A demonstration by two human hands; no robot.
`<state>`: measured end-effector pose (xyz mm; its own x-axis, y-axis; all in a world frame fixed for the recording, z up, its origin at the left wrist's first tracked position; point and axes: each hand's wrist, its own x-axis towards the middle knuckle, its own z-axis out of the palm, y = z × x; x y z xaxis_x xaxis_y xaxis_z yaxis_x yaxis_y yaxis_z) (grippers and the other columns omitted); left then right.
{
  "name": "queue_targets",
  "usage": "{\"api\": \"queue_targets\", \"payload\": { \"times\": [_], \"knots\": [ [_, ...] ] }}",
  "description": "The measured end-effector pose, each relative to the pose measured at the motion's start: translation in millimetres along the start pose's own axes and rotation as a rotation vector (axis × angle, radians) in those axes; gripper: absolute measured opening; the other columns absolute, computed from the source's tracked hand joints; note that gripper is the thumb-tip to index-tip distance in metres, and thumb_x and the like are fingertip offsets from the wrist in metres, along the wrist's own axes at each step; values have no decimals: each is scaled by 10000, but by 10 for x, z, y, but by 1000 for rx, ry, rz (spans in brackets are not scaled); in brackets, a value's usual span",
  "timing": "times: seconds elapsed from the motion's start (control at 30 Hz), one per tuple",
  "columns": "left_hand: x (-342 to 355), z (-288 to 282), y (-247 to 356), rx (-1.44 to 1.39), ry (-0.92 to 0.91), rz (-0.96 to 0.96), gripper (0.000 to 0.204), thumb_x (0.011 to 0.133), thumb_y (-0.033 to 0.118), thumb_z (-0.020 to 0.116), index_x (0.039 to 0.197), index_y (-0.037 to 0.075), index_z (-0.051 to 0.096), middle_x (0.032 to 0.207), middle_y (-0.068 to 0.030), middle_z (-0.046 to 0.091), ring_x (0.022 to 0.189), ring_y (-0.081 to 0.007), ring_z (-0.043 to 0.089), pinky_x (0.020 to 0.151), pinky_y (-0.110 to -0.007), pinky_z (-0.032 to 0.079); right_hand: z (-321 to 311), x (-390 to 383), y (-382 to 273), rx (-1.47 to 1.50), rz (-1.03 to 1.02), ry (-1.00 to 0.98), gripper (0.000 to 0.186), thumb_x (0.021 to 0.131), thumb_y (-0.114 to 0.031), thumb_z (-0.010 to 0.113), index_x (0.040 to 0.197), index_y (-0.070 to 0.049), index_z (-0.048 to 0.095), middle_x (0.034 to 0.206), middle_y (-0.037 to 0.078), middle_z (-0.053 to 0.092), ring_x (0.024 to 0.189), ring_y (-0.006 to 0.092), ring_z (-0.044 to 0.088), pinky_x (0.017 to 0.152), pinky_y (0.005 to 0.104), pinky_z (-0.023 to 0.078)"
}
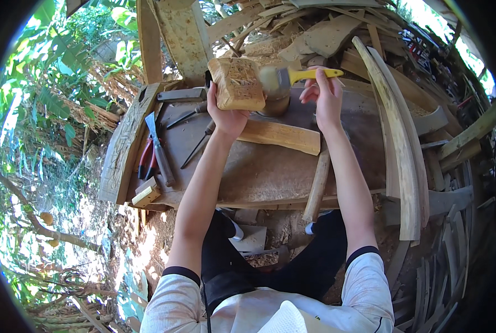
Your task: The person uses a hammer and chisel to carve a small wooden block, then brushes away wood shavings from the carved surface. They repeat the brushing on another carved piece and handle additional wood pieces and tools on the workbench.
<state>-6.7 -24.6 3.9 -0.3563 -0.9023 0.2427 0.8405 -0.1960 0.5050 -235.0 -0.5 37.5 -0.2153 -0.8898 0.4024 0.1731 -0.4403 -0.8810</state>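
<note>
My left hand (225,114) grips a rough, rounded wooden block (237,83) from its left and underside. My right hand (326,100) is closed on the yellow handle of a paintbrush (314,74), thumb on top and lower fingers curled. The blurred bristles are at the block's right side; whether they touch it I cannot tell. Behind and below the brush stands a brown container (275,106), partly hidden. A plank (281,137) lies on the workbench (259,175) below my hands, and a round wooden stick (317,197) crosses the bench's near edge beside my right forearm.
Chisels (164,164), red-handled pliers (145,155) and a small wood block (145,195) lie at the bench's left. Long curved boards (403,166) lean along the right. Scrap wood (320,39) is piled behind; an upright board (178,33) stands at the back. Leafy plants border the left.
</note>
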Motion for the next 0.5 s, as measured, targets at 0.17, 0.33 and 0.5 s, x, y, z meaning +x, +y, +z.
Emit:
{"api": "queue_targets", "payload": {
  "times": [0.17, 0.33, 0.5],
  "knots": [
    [17, -53, 86, -98, -56, -60, 771, 980, 647, 339, 1528, 105, 378, 1473, -163, 497, 1319, -420, 516, 1097, -572, 438, 25, 32, -10, 7, -17, 11, 344, 1067, -348, 532, 1163, -26, 607, 816, 60, 620, 584, 144, 652, 507, 260, 529],
    [-3, -57, 117, -197, -147, -147, 788, 980, 654, 322, 1566, 128, 327, 1530, -200, 436, 1339, -504, 472, 1089, -593, 422, -84, 60, -73, 213, 88, -179, 338, 1069, -341, 529, 1166, -27, 606, 822, 57, 630, 608, 143, 666, 516, 261, 544],
    [-20, -35, 166, 2, -216, -238, 838, 975, 659, 306, 1561, 60, 312, 1504, -227, 457, 1312, -513, 498, 1088, -614, 427, 67, 36, -61, 98, -42, 110, 326, 1072, -332, 527, 1172, -30, 599, 812, 40, 594, 600, 142, 617, 538, 277, 504]
  ]
}}
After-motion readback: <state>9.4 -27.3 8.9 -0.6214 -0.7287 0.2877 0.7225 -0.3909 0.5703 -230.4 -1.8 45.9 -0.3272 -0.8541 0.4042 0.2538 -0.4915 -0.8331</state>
